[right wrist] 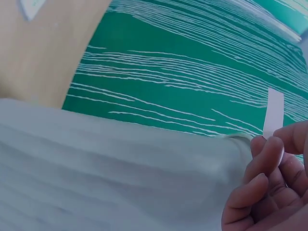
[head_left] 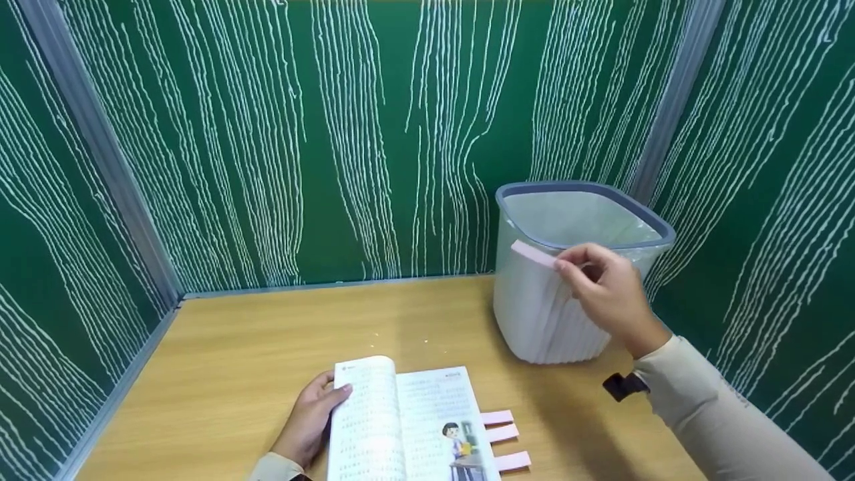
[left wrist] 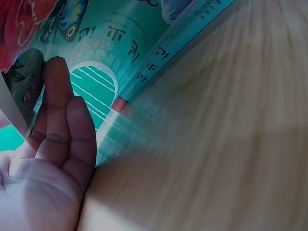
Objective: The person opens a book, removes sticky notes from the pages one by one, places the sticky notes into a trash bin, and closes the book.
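Note:
An open book (head_left: pixel 434 394) with printed pages and a drawing of a child is in the lower middle of the head view. My left hand (head_left: pixel 310 411) holds its left side, thumb on the page; in the left wrist view the fingers (left wrist: pixel 57 110) lie against the green illustrated cover (left wrist: pixel 115 36). Pink sticky tabs (head_left: pixel 504 433) stick out from the book's right edge. Between thumb and fingertips, my right hand (head_left: pixel 608 290) pinches a loose pink sticky tab (head_left: pixel 533 254), in front of the trash bin (head_left: pixel 534 314) and just below its rim. The tab (right wrist: pixel 274 110) points upward in the right wrist view.
The white bin with a grey rim (head_left: pixel 658 224) and a clear liner stands at the table's back right. Green panels (head_left: pixel 414 133) with white wavy lines enclose the wooden table (head_left: pixel 267 347) at the back and sides. Tiny white specks lie behind the book.

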The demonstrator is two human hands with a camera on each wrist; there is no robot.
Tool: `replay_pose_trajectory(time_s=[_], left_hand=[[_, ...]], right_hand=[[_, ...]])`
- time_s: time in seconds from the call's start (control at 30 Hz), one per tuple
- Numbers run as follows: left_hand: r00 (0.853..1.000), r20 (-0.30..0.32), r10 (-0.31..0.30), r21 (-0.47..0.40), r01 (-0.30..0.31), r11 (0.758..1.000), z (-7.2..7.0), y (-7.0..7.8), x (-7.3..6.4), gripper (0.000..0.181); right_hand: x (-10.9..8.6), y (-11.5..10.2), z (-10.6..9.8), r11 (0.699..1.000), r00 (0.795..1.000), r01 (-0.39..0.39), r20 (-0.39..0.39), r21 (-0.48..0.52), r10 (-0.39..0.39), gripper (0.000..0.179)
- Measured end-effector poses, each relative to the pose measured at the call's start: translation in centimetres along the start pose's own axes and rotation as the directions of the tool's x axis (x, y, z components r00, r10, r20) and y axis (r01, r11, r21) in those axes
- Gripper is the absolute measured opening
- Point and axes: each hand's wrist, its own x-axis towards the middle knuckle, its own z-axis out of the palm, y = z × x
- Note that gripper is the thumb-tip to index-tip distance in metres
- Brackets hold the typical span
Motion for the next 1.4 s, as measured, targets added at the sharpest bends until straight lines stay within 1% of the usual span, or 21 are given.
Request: replay_pose_trajectory(time_s=[0.1,0.27,0.47,0.57,0.67,0.83,0.93,1.03,1.13,1.23,1.4], left_hand=[[1.000,0.008,0.004,0.009,-0.004,1.000,0.0,0.0,-0.2,0.052],[1.000,-0.002,0.005,0.013,-0.005,1.000,0.2,0.1,-0.3,0.051],[0.999,-0.003,0.035,0.016,-0.035,0.999,0.3,0.1,-0.2,0.050],[0.999,-0.008,0.039,0.020,-0.039,0.999,0.2,0.1,-0.2,0.050],[0.999,-0.018,0.028,0.019,-0.028,0.999,0.2,0.1,-0.2,0.052],[0.999,-0.013,0.034,0.010,-0.034,0.999,0.2,0.1,-0.3,0.052],[0.999,-0.005,0.047,0.010,-0.047,0.999,0.3,0.1,-0.3,0.052],[0.999,-0.012,0.043,0.019,-0.043,0.999,0.2,0.2,-0.3,0.053],[0.999,-0.022,0.035,0.029,-0.034,0.999,0.2,0.2,-0.3,0.054],[0.999,-0.029,0.032,0.027,-0.032,0.999,0.2,0.2,-0.3,0.054],[0.999,-0.026,0.043,0.021,-0.042,0.999,0.4,0.1,-0.2,0.055]], right_hand=[[0.5,-0.5,-0.6,1.000,0.999,-0.006,-0.032,-0.018,0.006,0.027],[1.9,-1.0,-1.5,0.997,0.996,-0.025,-0.082,-0.076,0.019,0.031],[3.3,-1.3,-2.0,0.990,0.992,-0.031,-0.121,-0.136,0.015,0.036],[3.8,-1.4,-2.1,0.987,0.992,-0.037,-0.125,-0.157,0.017,0.039],[4.2,-1.4,-2.1,0.985,0.992,-0.031,-0.124,-0.171,0.010,0.040],[4.6,-1.6,-2.4,0.982,0.993,-0.030,-0.122,-0.187,0.008,0.042],[4.9,-1.7,-2.6,0.980,0.992,-0.032,-0.125,-0.196,0.007,0.041],[5.2,-1.6,-2.8,0.978,0.992,-0.024,-0.129,-0.208,-0.003,0.039],[5.4,-1.4,-2.9,0.975,0.992,-0.021,-0.129,-0.221,-0.008,0.039],[5.3,-1.1,-3.1,0.974,0.991,-0.035,-0.130,-0.224,0.006,0.040],[5.4,-0.5,-3.5,0.970,0.991,-0.051,-0.135,-0.237,0.019,0.040]])
